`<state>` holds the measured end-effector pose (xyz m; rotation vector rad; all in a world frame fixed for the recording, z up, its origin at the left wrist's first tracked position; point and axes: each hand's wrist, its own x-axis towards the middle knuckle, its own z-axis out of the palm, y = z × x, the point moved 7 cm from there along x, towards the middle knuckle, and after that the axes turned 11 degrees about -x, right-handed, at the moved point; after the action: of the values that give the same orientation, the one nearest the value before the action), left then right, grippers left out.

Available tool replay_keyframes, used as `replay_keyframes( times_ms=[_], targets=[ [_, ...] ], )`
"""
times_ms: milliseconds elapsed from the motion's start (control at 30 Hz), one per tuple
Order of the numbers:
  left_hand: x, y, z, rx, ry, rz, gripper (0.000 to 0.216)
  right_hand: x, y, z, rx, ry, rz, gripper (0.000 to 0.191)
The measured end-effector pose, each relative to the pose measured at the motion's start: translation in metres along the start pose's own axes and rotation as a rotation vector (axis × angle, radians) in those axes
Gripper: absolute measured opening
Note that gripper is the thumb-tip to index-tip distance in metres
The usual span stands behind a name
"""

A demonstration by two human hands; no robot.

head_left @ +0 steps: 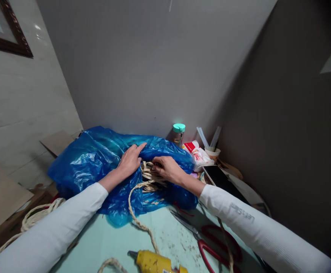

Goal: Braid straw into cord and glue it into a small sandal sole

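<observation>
A big crumpled blue plastic bag [91,159] lies at the back of a pale green table [168,239]. My left hand [129,161] rests on top of the bag at its opening, fingers stretched along the plastic. My right hand [168,168] is curled at the bag's mouth, fingers closed on a bundle of pale rope coils [149,176] that sits in the opening. One strand of rope [138,220] runs from the bundle down across the table toward me. Both arms wear white sleeves.
A yellow glue gun [154,262] lies at the near edge, red-handled scissors [210,246] to its right. Behind the bag stand a jar with a teal lid [179,132], a red-and-white packet [195,149], a cup of sticks [212,151] and a dark phone [219,176]. Cardboard [0,197] and more rope [31,218] lie left.
</observation>
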<state>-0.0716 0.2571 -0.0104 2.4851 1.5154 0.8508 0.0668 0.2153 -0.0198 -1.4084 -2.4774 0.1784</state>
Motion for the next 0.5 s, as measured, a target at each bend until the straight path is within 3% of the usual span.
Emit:
replay_keyframes(
  times_ms=[167,300,400,500],
  targets=[
    [0.001,-0.001,0.001,-0.032,0.013,0.017,0.041,-0.016,0.005,-0.021,0.128,0.173,0.075,0.020],
    [0.000,0.004,-0.002,-0.047,0.031,0.059,0.046,-0.022,0.014,-0.018,0.258,0.200,0.122,0.020],
    [-0.005,0.020,-0.011,-0.056,0.042,0.144,0.061,-0.021,0.021,-0.014,0.358,0.196,0.168,0.022],
    [-0.013,0.040,-0.021,-0.066,0.037,0.259,0.060,-0.020,0.026,-0.013,0.438,0.214,0.203,0.023]
  ],
)
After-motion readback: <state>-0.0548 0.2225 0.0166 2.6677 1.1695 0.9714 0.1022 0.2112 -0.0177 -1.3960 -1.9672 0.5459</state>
